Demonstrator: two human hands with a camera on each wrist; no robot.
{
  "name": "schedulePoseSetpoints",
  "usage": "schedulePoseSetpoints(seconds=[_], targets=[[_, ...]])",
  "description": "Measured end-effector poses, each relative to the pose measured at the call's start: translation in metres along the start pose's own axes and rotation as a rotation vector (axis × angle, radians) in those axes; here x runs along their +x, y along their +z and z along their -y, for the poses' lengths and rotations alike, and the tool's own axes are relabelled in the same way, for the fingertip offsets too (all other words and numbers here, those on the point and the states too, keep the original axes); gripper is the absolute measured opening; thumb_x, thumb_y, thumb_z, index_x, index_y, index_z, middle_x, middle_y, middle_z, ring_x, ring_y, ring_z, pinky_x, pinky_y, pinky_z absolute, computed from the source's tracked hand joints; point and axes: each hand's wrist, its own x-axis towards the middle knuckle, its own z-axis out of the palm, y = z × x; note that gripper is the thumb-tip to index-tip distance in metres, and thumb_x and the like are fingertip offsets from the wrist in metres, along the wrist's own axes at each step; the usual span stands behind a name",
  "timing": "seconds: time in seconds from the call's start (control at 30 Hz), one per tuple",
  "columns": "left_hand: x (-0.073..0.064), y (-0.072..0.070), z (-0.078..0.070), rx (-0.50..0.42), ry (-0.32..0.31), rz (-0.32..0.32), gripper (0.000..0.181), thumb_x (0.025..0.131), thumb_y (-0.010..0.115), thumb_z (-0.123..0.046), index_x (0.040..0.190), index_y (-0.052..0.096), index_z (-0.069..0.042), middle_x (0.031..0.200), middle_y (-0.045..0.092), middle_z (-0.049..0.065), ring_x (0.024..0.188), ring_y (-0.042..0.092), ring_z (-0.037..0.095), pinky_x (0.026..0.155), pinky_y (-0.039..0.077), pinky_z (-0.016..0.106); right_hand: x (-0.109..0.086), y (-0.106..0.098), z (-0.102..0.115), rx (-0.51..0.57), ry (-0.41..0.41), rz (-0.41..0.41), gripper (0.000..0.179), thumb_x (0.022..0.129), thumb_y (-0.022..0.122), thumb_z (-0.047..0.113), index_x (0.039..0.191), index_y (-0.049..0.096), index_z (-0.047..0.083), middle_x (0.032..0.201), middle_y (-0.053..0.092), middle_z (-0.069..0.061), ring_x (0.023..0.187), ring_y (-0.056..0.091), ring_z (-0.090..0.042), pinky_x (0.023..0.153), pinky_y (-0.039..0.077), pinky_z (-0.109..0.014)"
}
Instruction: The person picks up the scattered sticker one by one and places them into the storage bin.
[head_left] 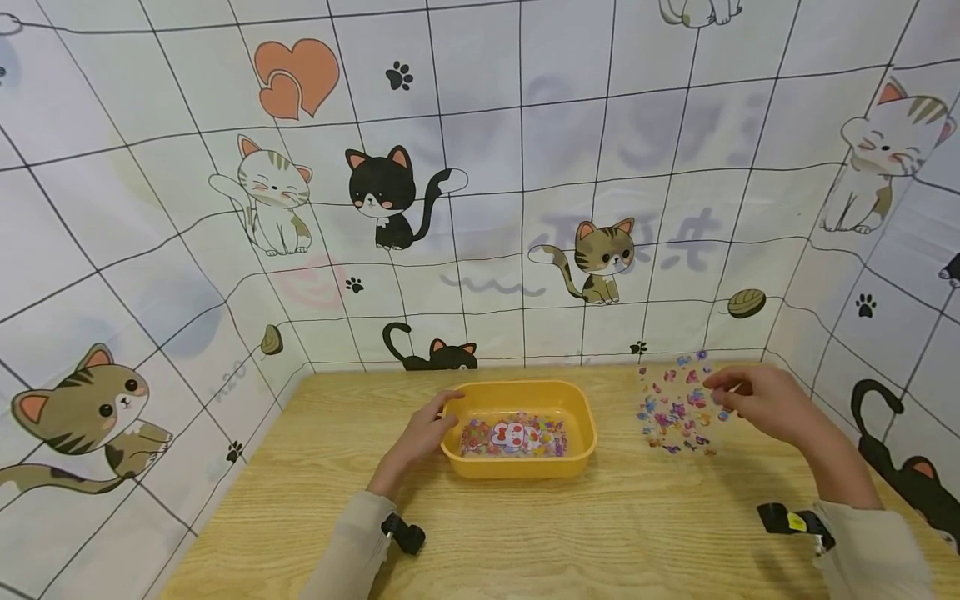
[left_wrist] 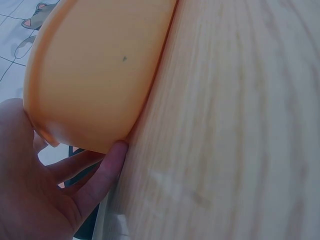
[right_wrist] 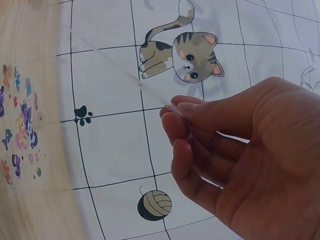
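Observation:
A yellow plastic basin (head_left: 517, 468) stands on the table, with colourful stickers (head_left: 551, 437) and a white-and-red cartoon figure (head_left: 510, 434) inside it. My left hand (head_left: 429, 429) grips the basin's left end, its fingers at the rim; in the left wrist view one digit (left_wrist: 112, 162) touches the basin's lower outer wall. To the right of the basin, my right hand (head_left: 768, 402) pinches the edge of a thin clear plastic sheet (right_wrist: 142, 87), seen nearly edge-on in the right wrist view. Small colourful stickers (head_left: 678, 410) appear beside that hand; the right wrist view shows stickers (right_wrist: 24, 125) against the tabletop.
The wood-grain table (head_left: 600, 542) meets a white wall covering (head_left: 487, 283) with grid lines and printed cats at the back and both sides. A black wrist device (head_left: 403, 533) sits on the left sleeve, another black device (head_left: 795, 523) on the right.

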Motion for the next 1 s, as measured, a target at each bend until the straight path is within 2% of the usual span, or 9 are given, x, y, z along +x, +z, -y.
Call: schedulePoseSetpoints(seconds=[0.07,0.3,0.47,0.57,0.73,1.0], targets=[[0.0,-0.001,0.0,-0.002,-0.002,-0.001,0.044,0.101,0.053,-0.017,0.145,0.056,-0.023,0.16,0.048,0.01,0.141,0.05,0.039,0.114,0.042,0.059,0.001,0.0,0.001,0.001,0.005,-0.002,0.026,0.101,0.062,0.009,0.121,0.07,-0.006,0.103,0.073,-0.017,0.072,0.062,-0.002,0.056,0.048,-0.028],[-0.002,-0.003,-0.001,-0.016,-0.006,-0.008,0.044,0.102,0.053,-0.017,0.145,0.056,-0.022,0.159,0.049,0.009,0.141,0.05,0.04,0.114,0.041,0.06,0.007,0.004,0.01,0.019,0.012,-0.019,0.028,0.103,0.061,0.014,0.124,0.07,-0.003,0.105,0.075,-0.019,0.076,0.066,-0.014,0.057,0.05,-0.029],[-0.001,-0.002,0.0,-0.003,0.016,0.002,0.045,0.102,0.053,-0.016,0.146,0.055,-0.019,0.159,0.049,0.01,0.144,0.048,0.039,0.116,0.04,0.059,0.007,0.007,0.017,0.002,-0.004,-0.051,0.027,0.104,0.06,0.014,0.123,0.07,-0.002,0.099,0.076,-0.016,0.072,0.064,-0.006,0.056,0.049,-0.028],[0.0,-0.001,0.0,-0.004,0.008,0.01,0.044,0.102,0.054,-0.017,0.146,0.056,-0.021,0.16,0.049,0.008,0.144,0.047,0.037,0.117,0.04,0.058,0.008,0.009,0.022,0.003,-0.019,-0.068,0.025,0.103,0.06,0.013,0.121,0.071,-0.001,0.096,0.076,-0.015,0.07,0.062,-0.003,0.055,0.049,-0.027],[0.002,-0.001,-0.001,-0.013,0.001,0.01,0.044,0.102,0.054,-0.017,0.146,0.055,-0.022,0.161,0.047,0.008,0.145,0.047,0.036,0.118,0.039,0.057,0.016,0.014,0.036,0.022,-0.034,-0.076,0.024,0.103,0.06,0.012,0.121,0.071,-0.001,0.095,0.075,-0.013,0.074,0.064,-0.01,0.057,0.05,-0.026],[0.001,-0.002,-0.001,-0.008,0.015,0.013,0.045,0.102,0.053,-0.016,0.146,0.055,-0.02,0.16,0.048,0.01,0.142,0.05,0.038,0.116,0.041,0.058,0.038,0.03,0.068,0.074,-0.063,-0.036,0.022,0.101,0.062,0.009,0.119,0.072,0.0,0.099,0.074,-0.016,0.076,0.065,-0.017,0.056,0.051,-0.028]])
